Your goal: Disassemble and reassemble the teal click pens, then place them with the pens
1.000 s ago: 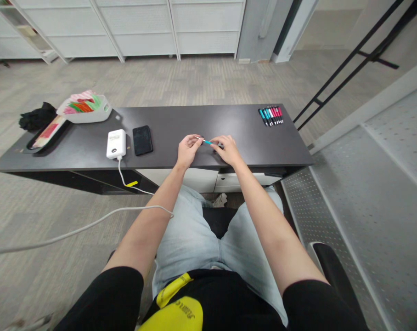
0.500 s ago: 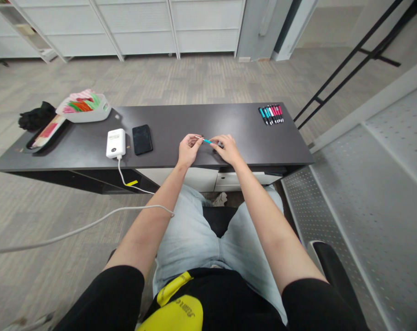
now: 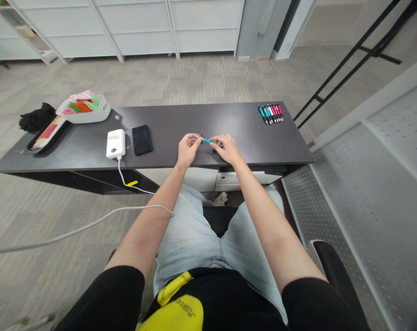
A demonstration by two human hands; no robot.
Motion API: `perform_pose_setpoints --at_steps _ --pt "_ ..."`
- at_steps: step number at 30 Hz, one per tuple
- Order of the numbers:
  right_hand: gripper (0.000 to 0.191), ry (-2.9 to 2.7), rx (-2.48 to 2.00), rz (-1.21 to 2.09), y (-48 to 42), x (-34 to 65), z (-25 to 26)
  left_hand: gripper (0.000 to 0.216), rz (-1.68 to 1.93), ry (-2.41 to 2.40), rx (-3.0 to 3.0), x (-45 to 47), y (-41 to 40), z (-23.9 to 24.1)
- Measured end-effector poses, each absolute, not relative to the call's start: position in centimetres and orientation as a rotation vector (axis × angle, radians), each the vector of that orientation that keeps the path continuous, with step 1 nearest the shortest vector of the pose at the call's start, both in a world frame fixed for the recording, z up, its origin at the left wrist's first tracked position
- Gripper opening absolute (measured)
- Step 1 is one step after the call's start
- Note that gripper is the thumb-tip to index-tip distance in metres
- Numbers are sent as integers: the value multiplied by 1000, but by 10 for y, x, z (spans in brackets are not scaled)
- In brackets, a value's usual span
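Between my two hands, just above the front part of the dark desk (image 3: 181,117), is a slim teal pen (image 3: 206,140). My left hand (image 3: 188,148) pinches its thin, pale left end between thumb and fingers. My right hand (image 3: 225,147) has its thumb and fingertips closed on the teal right end. The fingers partly cover both ends of the pen. Toward the desk's far right corner, several teal, white and red pens (image 3: 270,114) lie side by side in a row.
A black phone (image 3: 142,139) and a white power bank (image 3: 115,143) with a white cable (image 3: 122,171) lie left of my hands. Farther left are a white basket (image 3: 91,116) of colourful items, a black tray (image 3: 39,148) and a crumpled black item (image 3: 37,117).
My hands stay in nearly the same place, with the pen still held between them. Only a very slight shift shows.
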State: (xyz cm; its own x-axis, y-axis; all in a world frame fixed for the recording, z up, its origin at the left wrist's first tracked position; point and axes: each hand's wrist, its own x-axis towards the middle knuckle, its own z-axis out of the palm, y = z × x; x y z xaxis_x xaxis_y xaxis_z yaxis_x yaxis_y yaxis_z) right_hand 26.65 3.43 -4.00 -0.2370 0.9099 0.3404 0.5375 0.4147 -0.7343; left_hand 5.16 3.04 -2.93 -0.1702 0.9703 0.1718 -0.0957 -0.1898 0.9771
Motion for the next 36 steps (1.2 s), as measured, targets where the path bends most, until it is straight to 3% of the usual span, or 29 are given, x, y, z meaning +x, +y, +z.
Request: perform_pose_setpoints --at_steps 17,25,36 --pt "12 -1906 -1259 621 28 264 -29 23 1462 1118 1232 50 28 -28" --pt "17 -1878 -1280 699 21 262 -19 23 1439 1184 1239 53 26 -21" --pt "5 -1873 -1227 669 26 263 -27 18 1425 1169 1284 51 28 -27"
